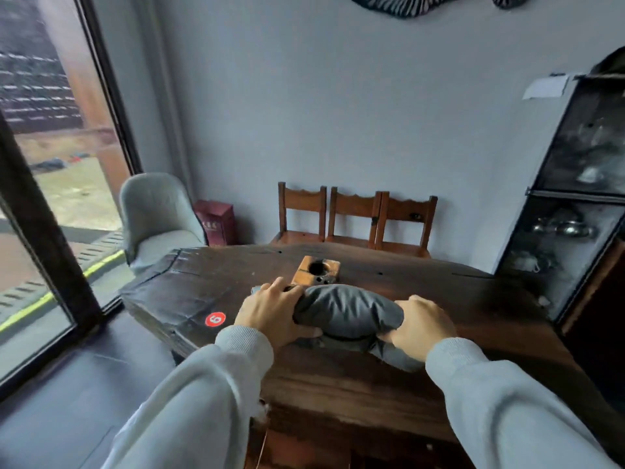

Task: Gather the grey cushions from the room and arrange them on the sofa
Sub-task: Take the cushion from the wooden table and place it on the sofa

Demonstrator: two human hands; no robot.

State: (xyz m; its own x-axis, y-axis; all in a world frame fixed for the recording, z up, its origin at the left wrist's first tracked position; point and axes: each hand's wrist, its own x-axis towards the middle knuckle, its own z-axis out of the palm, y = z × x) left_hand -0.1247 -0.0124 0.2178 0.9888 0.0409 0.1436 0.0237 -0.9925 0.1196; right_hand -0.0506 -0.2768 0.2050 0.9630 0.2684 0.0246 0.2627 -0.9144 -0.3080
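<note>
A dark grey cushion lies on the dark wooden table, near its front middle. My left hand grips the cushion's left end, fingers curled over its top. My right hand grips the right end, squeezing the fabric. The cushion bulges up between both hands. A second grey piece shows under my right hand, partly hidden. No sofa is in view.
A small wooden block with a round hole stands just behind the cushion. A red round sticker marks the table. Three wooden chairs line the far wall. A grey armchair stands at the window, a glass cabinet at right.
</note>
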